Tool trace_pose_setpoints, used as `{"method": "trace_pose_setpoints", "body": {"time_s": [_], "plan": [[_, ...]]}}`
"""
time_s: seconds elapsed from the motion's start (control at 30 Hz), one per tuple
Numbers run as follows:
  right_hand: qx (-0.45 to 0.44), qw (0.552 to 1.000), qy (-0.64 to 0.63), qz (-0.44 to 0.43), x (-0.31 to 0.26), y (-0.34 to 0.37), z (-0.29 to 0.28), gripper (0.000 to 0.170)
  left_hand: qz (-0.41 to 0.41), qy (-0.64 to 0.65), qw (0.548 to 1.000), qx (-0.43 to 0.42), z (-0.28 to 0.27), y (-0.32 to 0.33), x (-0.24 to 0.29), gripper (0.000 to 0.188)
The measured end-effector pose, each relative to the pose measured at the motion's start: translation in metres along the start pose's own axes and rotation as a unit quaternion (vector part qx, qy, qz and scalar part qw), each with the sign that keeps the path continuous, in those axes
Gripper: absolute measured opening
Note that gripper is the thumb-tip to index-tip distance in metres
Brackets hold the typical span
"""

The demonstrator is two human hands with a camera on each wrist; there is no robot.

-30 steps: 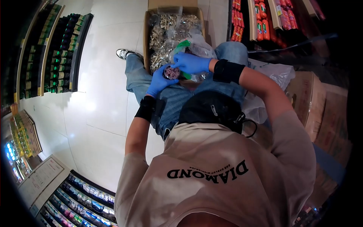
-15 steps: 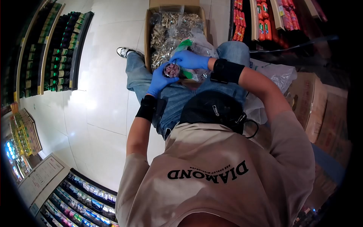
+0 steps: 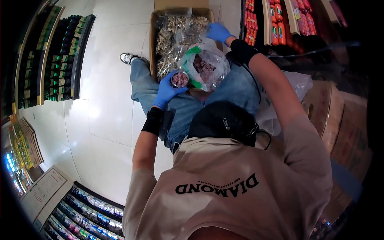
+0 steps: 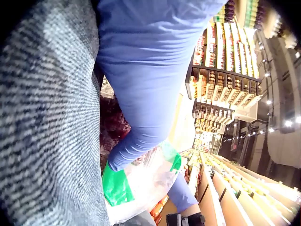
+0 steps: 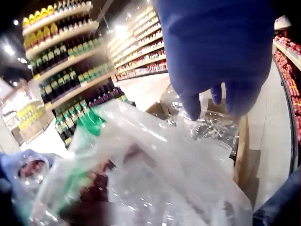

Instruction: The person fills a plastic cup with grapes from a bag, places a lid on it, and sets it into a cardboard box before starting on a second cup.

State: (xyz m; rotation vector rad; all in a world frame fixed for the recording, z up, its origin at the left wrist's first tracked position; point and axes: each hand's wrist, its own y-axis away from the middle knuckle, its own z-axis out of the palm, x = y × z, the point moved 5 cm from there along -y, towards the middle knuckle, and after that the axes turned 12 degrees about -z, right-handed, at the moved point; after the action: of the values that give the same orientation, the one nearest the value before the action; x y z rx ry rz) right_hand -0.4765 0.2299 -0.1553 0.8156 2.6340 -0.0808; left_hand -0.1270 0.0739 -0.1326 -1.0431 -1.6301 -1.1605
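My blue-gloved left hand (image 3: 166,93) holds a small round clear tub (image 3: 179,80) of dark red-purple dried pieces, fingers and thumb round its side, above my lap in the head view. Beside it a clear plastic bag (image 3: 218,61) with green print lies with its mouth spread, more of the same pieces (image 3: 203,68) inside. My right hand (image 3: 219,33), also gloved, reaches over the far right side of the cardboard box (image 3: 153,48). In the right wrist view its fingers (image 5: 240,96) point down, spread apart, close over clear plastic containers (image 5: 216,148).
Clear packs of greyish-brown dried strips (image 3: 168,44) fill the box. Shelves of bottles (image 3: 66,60) stand at left, a rack of red-wrapped sausages (image 3: 278,24) at right. A crumpled plastic sheet (image 3: 298,82) and cardboard cartons (image 3: 320,108) lie by my right side.
My right hand has left the tub and moved forward and right to the box's far side, uncovering the bag's mouth. The left hand keeps the tub nearly in place.
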Motion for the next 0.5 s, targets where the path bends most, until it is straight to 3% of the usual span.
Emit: {"method": "trace_pose_setpoints", "body": {"time_s": [0.03, 0.1, 0.13, 0.2, 0.5], "plan": [[0.002, 1.0, 0.0, -0.002, 0.004, -0.003, 0.006, 0.062, -0.011, 0.014, 1.0, -0.006, 0.0, 0.0, 0.0, 0.078], [-0.027, 0.995, 0.008, 0.098, -0.005, 0.005, 0.01, 0.077, -0.022, 0.027, 0.999, -0.008, 0.0, 0.0, 0.0, 0.079], [-0.025, 0.995, 0.007, 0.095, -0.012, 0.004, 0.008, 0.077, -0.021, 0.025, 0.999, -0.005, -0.001, -0.001, 0.0, 0.079], [-0.054, 0.982, -0.049, 0.175, -0.012, 0.004, 0.012, 0.096, -0.018, 0.025, 1.0, -0.005, -0.001, -0.002, -0.004, 0.08], [-0.068, 0.969, -0.023, 0.235, 0.002, -0.01, 0.049, 0.098, -0.03, -0.014, 0.999, 0.017, -0.004, 0.001, -0.001, 0.081]]}}
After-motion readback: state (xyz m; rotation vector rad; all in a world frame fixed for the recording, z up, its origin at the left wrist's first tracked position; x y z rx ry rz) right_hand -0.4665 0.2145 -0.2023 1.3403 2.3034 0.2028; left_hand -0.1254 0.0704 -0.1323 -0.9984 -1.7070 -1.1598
